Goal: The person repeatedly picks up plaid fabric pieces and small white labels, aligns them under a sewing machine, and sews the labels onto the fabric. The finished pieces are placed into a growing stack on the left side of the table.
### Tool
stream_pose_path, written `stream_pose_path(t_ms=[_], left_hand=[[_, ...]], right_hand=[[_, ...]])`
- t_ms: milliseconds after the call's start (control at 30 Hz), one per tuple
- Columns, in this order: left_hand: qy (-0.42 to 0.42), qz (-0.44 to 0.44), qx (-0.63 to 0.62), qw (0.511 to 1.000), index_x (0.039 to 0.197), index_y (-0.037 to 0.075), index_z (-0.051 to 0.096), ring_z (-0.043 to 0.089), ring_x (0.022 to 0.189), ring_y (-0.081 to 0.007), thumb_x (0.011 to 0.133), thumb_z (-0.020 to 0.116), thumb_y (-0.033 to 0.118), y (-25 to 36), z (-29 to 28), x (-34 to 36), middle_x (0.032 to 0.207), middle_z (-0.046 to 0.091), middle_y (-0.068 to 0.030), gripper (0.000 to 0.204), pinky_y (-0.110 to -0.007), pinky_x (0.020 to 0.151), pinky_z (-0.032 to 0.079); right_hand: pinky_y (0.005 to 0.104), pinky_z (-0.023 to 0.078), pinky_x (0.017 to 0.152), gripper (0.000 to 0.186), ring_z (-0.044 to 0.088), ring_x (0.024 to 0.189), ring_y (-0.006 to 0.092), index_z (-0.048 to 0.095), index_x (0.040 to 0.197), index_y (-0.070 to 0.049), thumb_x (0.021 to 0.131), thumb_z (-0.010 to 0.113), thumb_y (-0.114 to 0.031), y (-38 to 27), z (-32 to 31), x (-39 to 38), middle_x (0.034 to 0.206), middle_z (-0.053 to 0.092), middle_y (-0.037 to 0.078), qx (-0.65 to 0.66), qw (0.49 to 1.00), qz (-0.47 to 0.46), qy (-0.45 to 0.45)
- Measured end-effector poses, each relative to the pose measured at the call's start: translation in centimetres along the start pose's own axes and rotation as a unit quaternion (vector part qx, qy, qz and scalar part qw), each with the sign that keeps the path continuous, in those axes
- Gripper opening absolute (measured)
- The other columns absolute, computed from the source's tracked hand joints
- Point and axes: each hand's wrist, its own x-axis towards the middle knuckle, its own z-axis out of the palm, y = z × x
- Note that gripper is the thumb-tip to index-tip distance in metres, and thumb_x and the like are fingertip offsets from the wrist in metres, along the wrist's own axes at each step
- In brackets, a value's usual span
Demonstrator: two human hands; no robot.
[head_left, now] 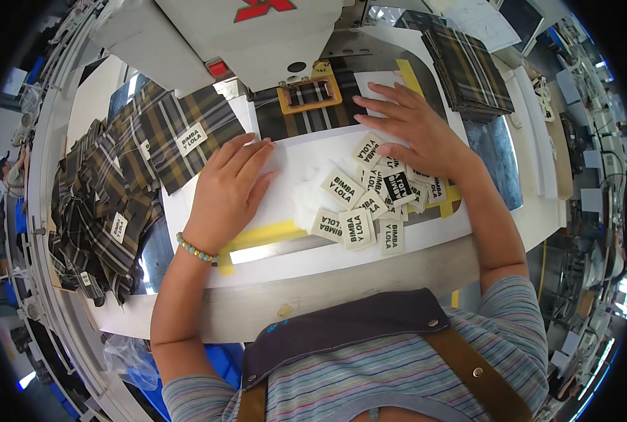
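Note:
My left hand (232, 186) rests with loosely stretched fingers on the white board (306, 151), its fingertips at the edge of a dark plaid piece and holding nothing visible. My right hand (401, 130) is spread, fingers apart, over the board's upper right beside a pile of small cream labels (342, 190), its thumb touching or just above them; one black label (396, 186) lies among them. Between my hands, at the back, an orange rectangular frame (309, 105) sits on a strip of plaid fabric (278, 123) under the head of a grey machine (250, 42).
Plaid pieces with sewn-on labels (95, 197) lie heaped at the left. A folded plaid stack (468, 67) is at the back right. Yellow tape (261, 232) crosses the board. A blue bin (222, 359) is below the table edge. Another person (11, 172) is at the far left.

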Motion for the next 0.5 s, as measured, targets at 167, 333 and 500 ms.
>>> stream_pose_path(t_ms=[167,333,500], left_hand=[[0.017,-0.011,-0.001,1.0,0.141,0.004,0.064,0.06,0.135,-0.0371,0.091,0.078,0.009,0.57,-0.18,0.38,0.141,0.069,-0.0102,0.053,-0.046,0.11,0.052],[0.001,0.002,0.04,0.999,0.139,0.0,0.065,0.061,0.134,-0.0367,0.095,0.077,0.017,0.53,-0.12,0.37,0.143,0.068,-0.0124,0.049,-0.047,0.106,0.052],[-0.009,-0.014,0.044,0.999,0.142,0.004,0.064,0.061,0.135,-0.0363,0.092,0.08,0.014,0.73,0.1,-0.01,0.144,0.069,-0.0098,0.054,-0.047,0.109,0.051]], right_hand=[[0.0564,0.023,0.133,0.055,0.034,0.159,0.0329,0.065,0.148,-0.012,0.103,0.064,-0.042,-0.12,0.06,0.04,0.164,0.052,0.007,-0.011,1.0,-0.002,0.011],[0.0561,0.024,0.132,0.056,0.035,0.159,0.034,0.064,0.149,-0.011,0.101,0.065,-0.04,-0.25,0.22,-0.11,0.165,0.051,0.007,0.003,1.0,0.0,0.014],[0.0544,0.029,0.13,0.054,0.038,0.157,0.035,0.065,0.147,-0.01,0.103,0.064,-0.04,0.21,0.53,-0.1,0.164,0.053,0.008,0.01,0.999,-0.02,0.031]])
